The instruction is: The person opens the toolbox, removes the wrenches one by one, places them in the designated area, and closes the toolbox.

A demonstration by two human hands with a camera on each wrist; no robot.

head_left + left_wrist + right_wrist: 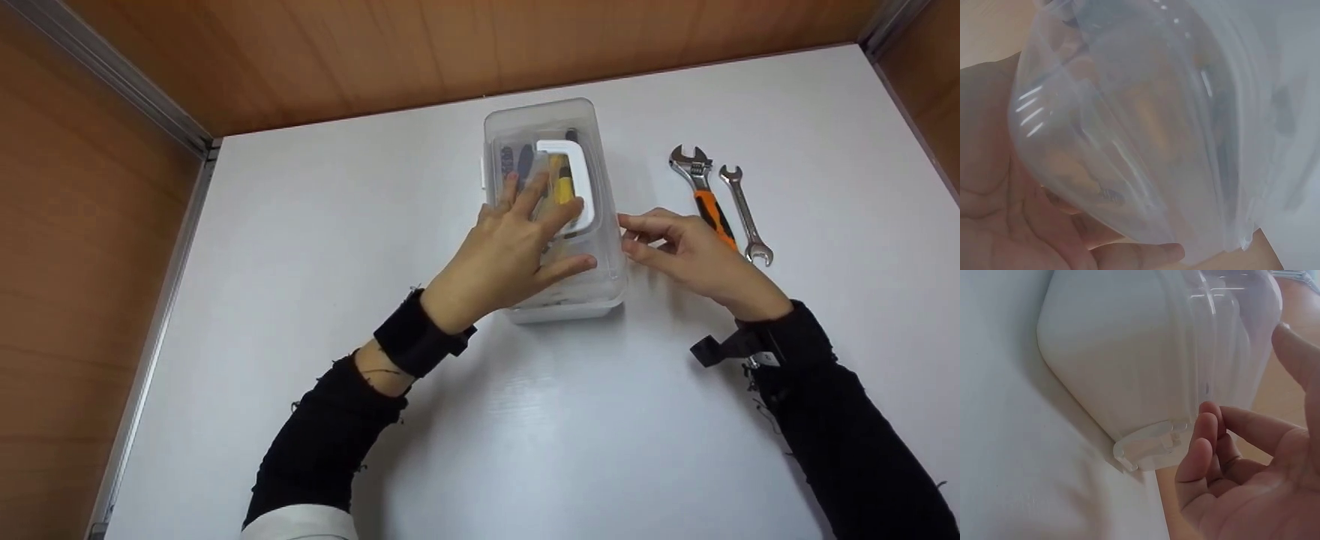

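A clear plastic box [555, 210] with a white handle [568, 180] on its lid stands on the white table [315, 247], with dark and yellow tools showing through its walls. The left hand [510, 251] lies flat on the box's lid, its fingers spread and straight, gripping nothing. The right hand [686, 251] is at the box's right side with its fingers loosely curled by the side latch [1154, 447], holding nothing, while an orange-handled wrench [705, 195] and a steel spanner [745, 215] lie just right of the box.
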